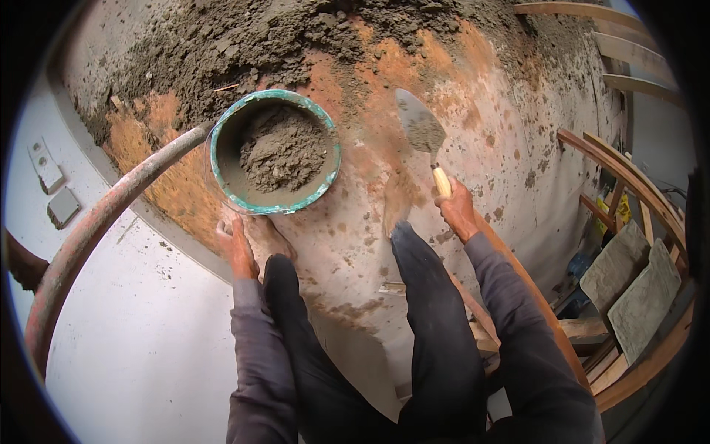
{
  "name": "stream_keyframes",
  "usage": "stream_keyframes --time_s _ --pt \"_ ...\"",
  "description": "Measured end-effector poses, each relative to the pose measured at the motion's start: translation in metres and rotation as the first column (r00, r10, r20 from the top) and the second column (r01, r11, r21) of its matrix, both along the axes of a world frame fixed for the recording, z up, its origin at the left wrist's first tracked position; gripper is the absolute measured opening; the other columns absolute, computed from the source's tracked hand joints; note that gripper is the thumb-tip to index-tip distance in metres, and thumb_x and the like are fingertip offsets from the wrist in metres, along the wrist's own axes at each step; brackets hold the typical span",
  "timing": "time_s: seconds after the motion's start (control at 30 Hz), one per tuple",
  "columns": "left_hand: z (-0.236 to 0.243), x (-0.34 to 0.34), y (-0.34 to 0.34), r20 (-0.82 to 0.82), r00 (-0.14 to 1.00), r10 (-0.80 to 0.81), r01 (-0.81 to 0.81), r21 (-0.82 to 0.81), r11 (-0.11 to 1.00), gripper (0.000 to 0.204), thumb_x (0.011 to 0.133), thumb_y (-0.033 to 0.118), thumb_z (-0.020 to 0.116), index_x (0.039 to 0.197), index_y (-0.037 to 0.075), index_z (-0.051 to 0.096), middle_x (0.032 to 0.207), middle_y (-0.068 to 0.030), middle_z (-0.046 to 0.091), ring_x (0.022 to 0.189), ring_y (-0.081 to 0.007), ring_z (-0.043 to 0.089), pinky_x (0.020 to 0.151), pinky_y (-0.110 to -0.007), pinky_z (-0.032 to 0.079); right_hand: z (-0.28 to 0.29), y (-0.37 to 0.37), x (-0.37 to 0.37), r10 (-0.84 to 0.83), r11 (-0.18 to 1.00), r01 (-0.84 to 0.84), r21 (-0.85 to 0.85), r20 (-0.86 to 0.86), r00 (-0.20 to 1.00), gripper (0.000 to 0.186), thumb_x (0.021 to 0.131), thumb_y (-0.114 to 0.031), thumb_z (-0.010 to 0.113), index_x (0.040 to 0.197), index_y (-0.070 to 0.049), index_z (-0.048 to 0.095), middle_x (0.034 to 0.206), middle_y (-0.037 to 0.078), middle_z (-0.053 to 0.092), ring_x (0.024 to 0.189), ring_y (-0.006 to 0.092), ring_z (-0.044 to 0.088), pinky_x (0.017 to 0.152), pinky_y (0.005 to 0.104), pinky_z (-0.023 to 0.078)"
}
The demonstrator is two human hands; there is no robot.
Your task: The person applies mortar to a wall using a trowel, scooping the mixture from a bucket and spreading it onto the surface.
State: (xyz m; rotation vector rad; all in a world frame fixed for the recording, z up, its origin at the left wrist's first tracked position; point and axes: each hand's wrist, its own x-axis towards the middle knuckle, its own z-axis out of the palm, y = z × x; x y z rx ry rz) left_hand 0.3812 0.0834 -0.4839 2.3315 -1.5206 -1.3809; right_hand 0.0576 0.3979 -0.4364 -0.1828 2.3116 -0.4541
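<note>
A bucket [336,174] with a worn green rim stands on a stained board or sheet, partly filled with grey-brown mortar [285,152]. Just below its near rim is my left hand [238,248], fingers curled and close to the thin wire handle; whether they grip it is hidden. To the right of the bucket, my right hand [457,211] is wrapped round the pale wooden handle of a pointed trowel [421,122]. The trowel's blade points away from me, and some mortar lies on it near the handle end.
Loose mortar [222,52] is heaped across the far side. A dirty curved pole [111,200] runs along the left by a white wall [133,311] with sockets. Wooden frames [629,185] and grey slabs [643,288] stand at the right. My bare feet [399,200] are below the bucket.
</note>
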Motion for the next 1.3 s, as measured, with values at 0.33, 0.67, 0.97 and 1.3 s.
stream_keyframes --time_s 0.33,0.67,0.97,1.3 --pt "0.209 -0.113 0.079 -0.438 0.84 -0.32 0.496 0.381 0.78 0.042 0.099 0.022 0.052 0.129 -0.006 0.05 0.114 -0.0159 0.063 0.102 -0.0191 0.059 0.087 -0.029 0.048 0.015 0.069 -0.003 -0.612 0.79 0.599 0.13 0.22 0.759 0.022 0.082 -0.014 0.063 0.098 -0.003 0.054 0.06 0.005 0.051 0.044 0.0141 0.05 0.036 0.0319 0.039" --pt "0.324 -0.209 0.129 -0.534 0.682 -0.499 0.717 0.355 0.599 0.042 0.094 0.016 0.06 0.128 -0.005 0.05 0.115 -0.0204 0.062 0.106 -0.0275 0.061 0.088 -0.034 0.048 -0.01 0.076 -0.066 -0.678 0.713 0.701 0.007 0.261 0.687 0.016 0.084 -0.015 0.059 0.096 -0.006 0.054 0.063 0.002 0.051 0.043 0.0115 0.047 0.036 0.0283 0.037" --pt "0.175 -0.29 0.159 -0.358 0.318 -0.878 0.903 -0.169 0.396 0.029 0.09 0.017 0.063 0.11 -0.003 0.056 0.095 -0.0251 0.061 0.083 -0.0431 0.061 0.069 -0.048 0.049 -0.018 0.027 -0.108 -0.832 0.475 0.88 -0.013 0.319 0.454 0.021 0.086 -0.016 0.057 0.104 -0.007 0.051 0.068 0.004 0.051 0.047 0.0127 0.047 0.039 0.0294 0.039" --pt "0.117 -0.308 0.149 -0.227 0.229 -0.947 0.973 0.044 0.225 0.03 0.088 0.022 0.064 0.102 -0.004 0.057 0.092 -0.0274 0.062 0.083 -0.0436 0.063 0.071 -0.05 0.051 -0.045 0.097 -0.176 -0.961 0.129 0.987 -0.095 0.231 0.148 0.015 0.091 -0.024 0.057 0.092 -0.009 0.054 0.07 0.003 0.052 0.052 0.0153 0.05 0.044 0.0338 0.042"
